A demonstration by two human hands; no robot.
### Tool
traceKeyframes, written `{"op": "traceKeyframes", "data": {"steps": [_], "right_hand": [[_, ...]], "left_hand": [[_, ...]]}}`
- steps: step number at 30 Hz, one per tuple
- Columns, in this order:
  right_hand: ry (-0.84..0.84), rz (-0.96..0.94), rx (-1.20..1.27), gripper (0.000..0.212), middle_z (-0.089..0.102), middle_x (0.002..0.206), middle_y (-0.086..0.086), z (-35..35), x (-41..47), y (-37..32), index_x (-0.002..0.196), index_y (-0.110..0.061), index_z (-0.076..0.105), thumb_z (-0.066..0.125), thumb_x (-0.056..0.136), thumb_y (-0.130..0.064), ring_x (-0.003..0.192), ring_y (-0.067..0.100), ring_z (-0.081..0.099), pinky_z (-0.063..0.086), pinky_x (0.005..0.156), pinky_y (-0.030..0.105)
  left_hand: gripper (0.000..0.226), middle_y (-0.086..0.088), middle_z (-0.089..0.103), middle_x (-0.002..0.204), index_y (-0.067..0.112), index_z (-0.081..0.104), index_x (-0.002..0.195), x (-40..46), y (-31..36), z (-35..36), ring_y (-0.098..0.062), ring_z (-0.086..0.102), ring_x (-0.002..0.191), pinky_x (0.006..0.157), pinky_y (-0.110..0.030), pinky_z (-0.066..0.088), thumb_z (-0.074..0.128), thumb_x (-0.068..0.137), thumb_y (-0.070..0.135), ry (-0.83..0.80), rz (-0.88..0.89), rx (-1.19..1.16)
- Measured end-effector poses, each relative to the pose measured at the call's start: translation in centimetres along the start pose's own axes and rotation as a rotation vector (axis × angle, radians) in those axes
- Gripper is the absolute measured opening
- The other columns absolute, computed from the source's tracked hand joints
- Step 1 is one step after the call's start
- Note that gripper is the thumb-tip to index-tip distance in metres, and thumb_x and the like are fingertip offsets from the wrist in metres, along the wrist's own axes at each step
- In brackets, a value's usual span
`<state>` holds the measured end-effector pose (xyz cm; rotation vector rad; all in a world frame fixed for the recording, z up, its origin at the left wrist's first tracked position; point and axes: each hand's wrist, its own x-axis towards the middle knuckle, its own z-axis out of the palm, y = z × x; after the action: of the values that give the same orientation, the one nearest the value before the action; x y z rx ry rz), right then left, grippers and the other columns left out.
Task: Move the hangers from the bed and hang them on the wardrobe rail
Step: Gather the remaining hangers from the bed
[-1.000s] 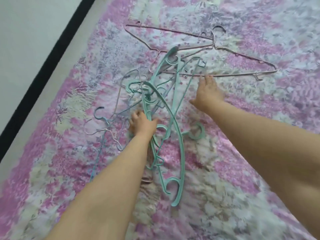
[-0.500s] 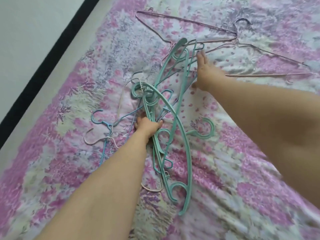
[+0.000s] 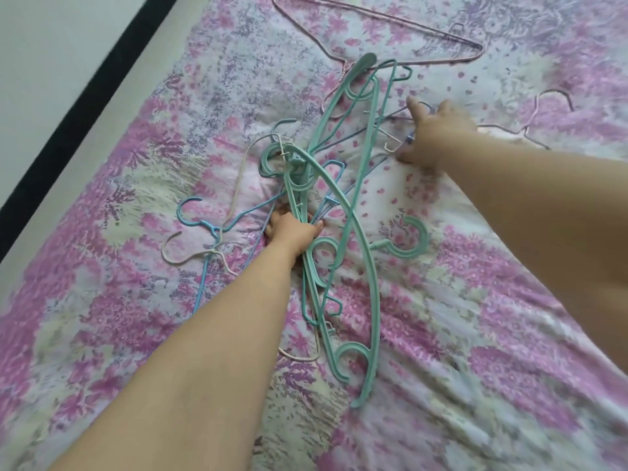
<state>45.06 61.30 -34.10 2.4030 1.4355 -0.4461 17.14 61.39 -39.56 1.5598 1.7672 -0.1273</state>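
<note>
A tangle of teal plastic hangers lies on the floral bed sheet. My left hand grips the bundle near its middle, fingers curled round the teal bars. My right hand, blurred, reaches over thin blue and white hangers at the bundle's upper right and seems to grip them. One pink wire hanger lies at the top. Another pink wire hanger pokes out from behind my right hand. A thin blue hanger and a white one lie to the left. No wardrobe rail is in sight.
The bed's left edge runs diagonally, bordered by a black strip and a pale surface beyond it. Pink and lilac sheet fills the rest of the view.
My right hand has moved from the top of the teal hangers to the thin hangers further right. My left hand keeps its grip on the bundle. The view has shifted closer.
</note>
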Motion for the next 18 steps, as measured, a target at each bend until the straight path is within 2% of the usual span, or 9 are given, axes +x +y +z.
{"op": "traceKeyframes", "data": {"steps": [3, 4, 7, 8, 10, 12, 14, 15, 18], "right_hand": [[0.014, 0.035, 0.118, 0.110, 0.023, 0.152, 0.022, 1.9, -3.2, 0.3, 0.151, -0.019, -0.015, 0.047, 0.077, -0.072, 0.137, 0.038, 0.030, 0.025, 0.109, 0.050], [-0.004, 0.043, 0.163, 0.112, 0.020, 0.154, 0.021, 2.7, -4.4, 0.2, 0.151, -0.015, -0.014, 0.047, 0.076, -0.073, 0.140, 0.037, 0.026, 0.021, 0.111, 0.050], [-0.043, 0.033, 0.260, 0.119, 0.009, 0.158, 0.018, 4.1, -8.0, 0.4, 0.151, -0.011, -0.010, 0.051, 0.073, -0.076, 0.145, 0.034, 0.013, 0.014, 0.114, 0.053], [-0.040, 0.033, 0.289, 0.120, 0.005, 0.159, 0.017, 4.3, -9.1, 0.3, 0.151, -0.010, -0.011, 0.052, 0.073, -0.076, 0.146, 0.033, 0.009, 0.010, 0.115, 0.054], [-0.021, 0.088, 0.360, 0.114, 0.001, 0.159, 0.016, 4.5, -11.2, 0.0, 0.151, -0.009, -0.009, 0.053, 0.077, -0.069, 0.146, 0.035, 0.003, 0.005, 0.115, 0.056], [-0.036, 0.158, 0.375, 0.099, 0.001, 0.159, 0.017, 4.1, -13.1, -0.6, 0.151, -0.006, 0.007, 0.053, 0.083, -0.062, 0.145, 0.039, 0.002, 0.014, 0.114, 0.059], [-0.021, 0.178, 0.361, 0.072, 0.008, 0.158, 0.013, 3.3, -14.5, -1.2, 0.139, -0.006, 0.039, 0.051, 0.088, -0.056, 0.143, 0.039, 0.011, 0.032, 0.103, 0.056], [0.007, 0.184, 0.373, 0.059, 0.014, 0.156, 0.012, 2.9, -14.8, -1.4, 0.129, -0.008, 0.050, 0.049, 0.091, -0.053, 0.139, 0.039, 0.022, 0.041, 0.093, 0.051], [0.079, 0.299, 0.556, 0.049, 0.049, 0.131, 0.016, 1.8, -14.7, -1.1, 0.116, -0.007, 0.061, 0.042, 0.097, -0.048, 0.104, 0.034, 0.057, 0.042, 0.066, 0.034]], "left_hand": [[0.040, -0.015, 0.038, 0.139, 0.014, 0.060, 0.093, -0.4, 0.1, -0.6, -0.038, 0.038, 0.127, 0.108, -0.045, 0.036, 0.074, 0.075, 0.047, -0.020, 0.015, -0.068], [0.041, -0.016, 0.040, 0.139, 0.014, 0.058, 0.093, -0.8, 0.0, -0.7, -0.037, 0.040, 0.127, 0.107, -0.044, 0.037, 0.077, 0.073, 0.045, -0.030, 0.023, -0.097], [0.065, -0.017, 0.047, 0.137, 0.006, 0.056, 0.122, -2.9, -0.4, -0.9, -0.036, 0.048, 0.123, 0.105, -0.041, 0.040, 0.079, 0.072, 0.042, -0.017, 0.062, -0.070], [0.063, -0.017, 0.054, 0.131, 0.005, 0.058, 0.122, -3.8, -0.7, -1.0, -0.034, 0.053, 0.119, 0.102, -0.040, 0.043, 0.079, 0.074, 0.040, 0.005, 0.064, -0.083], [0.050, -0.015, 0.065, 0.118, 0.005, 0.063, 0.114, -5.5, -1.3, -1.4, -0.031, 0.061, 0.108, 0.093, -0.036, 0.050, 0.077, 0.076, 0.035, 0.038, 0.053, -0.134], [0.045, -0.014, 0.068, 0.110, 0.003, 0.065, 0.111, -7.0, -1.9, -1.9, -0.029, 0.064, 0.101, 0.081, -0.031, 0.049, 0.076, 0.078, 0.032, 0.029, 0.049, -0.146], [0.045, -0.014, 0.068, 0.106, 0.001, 0.064, 0.109, -8.3, -2.3, -2.4, -0.028, 0.064, 0.095, 0.073, -0.028, 0.045, 0.078, 0.077, 0.029, 0.008, 0.049, -0.188], [0.042, -0.014, 0.068, 0.104, 0.001, 0.064, 0.105, -9.0, -2.6, -2.7, -0.026, 0.064, 0.091, 0.071, -0.028, 0.044, 0.079, 0.076, 0.028, 0.002, 0.049, -0.228], [0.027, -0.010, 0.067, 0.086, 0.011, 0.059, 0.083, -11.0, -4.3, -3.9, -0.022, 0.062, 0.074, 0.066, -0.031, 0.046, 0.078, 0.077, 0.030, -0.044, -0.006, -0.278]]}}
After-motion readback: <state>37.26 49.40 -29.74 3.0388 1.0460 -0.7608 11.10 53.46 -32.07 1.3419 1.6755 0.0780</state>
